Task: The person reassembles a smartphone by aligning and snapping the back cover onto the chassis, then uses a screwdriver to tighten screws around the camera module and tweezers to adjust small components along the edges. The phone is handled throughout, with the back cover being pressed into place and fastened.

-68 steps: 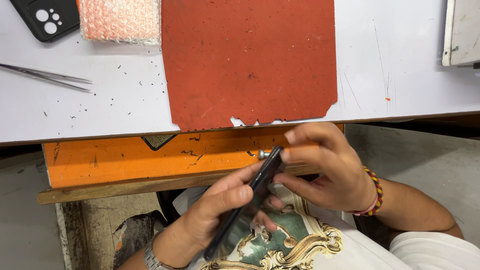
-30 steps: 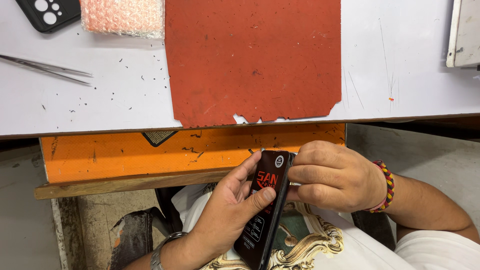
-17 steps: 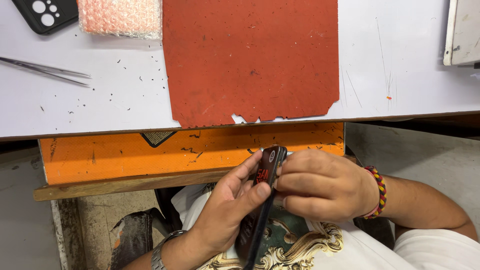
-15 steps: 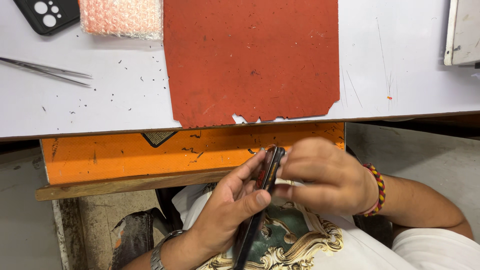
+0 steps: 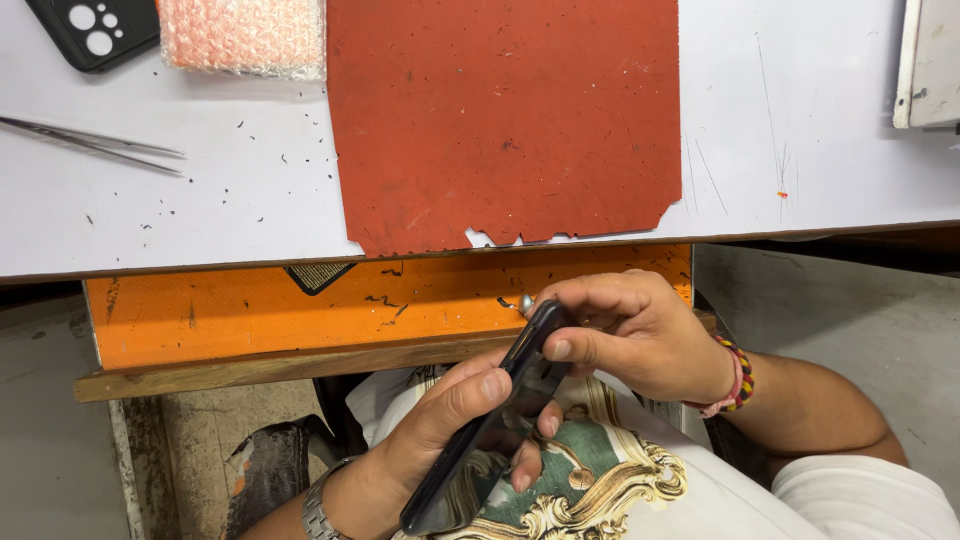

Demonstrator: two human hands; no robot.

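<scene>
A dark smartphone (image 5: 478, 440) is held edge-up over my lap, below the table's front edge. My left hand (image 5: 440, 425) grips its lower and middle part, thumb on top and fingers curled underneath. My right hand (image 5: 635, 335) pinches the phone's upper end, with the thumb pressed against its top corner. A beaded bracelet is on my right wrist and a metal watch band on my left.
On the white table (image 5: 820, 130) lies a worn red mat (image 5: 500, 120). At the far left are metal tweezers (image 5: 95, 143), a black phone case (image 5: 92, 30) and pink bubble wrap (image 5: 243, 36). An orange drawer front (image 5: 250, 310) sits under the table edge.
The phone has been turned in my hands: its printed back showed a second ago, then it went edge-on. It now lies tilted lower, with my right hand on its top end.
</scene>
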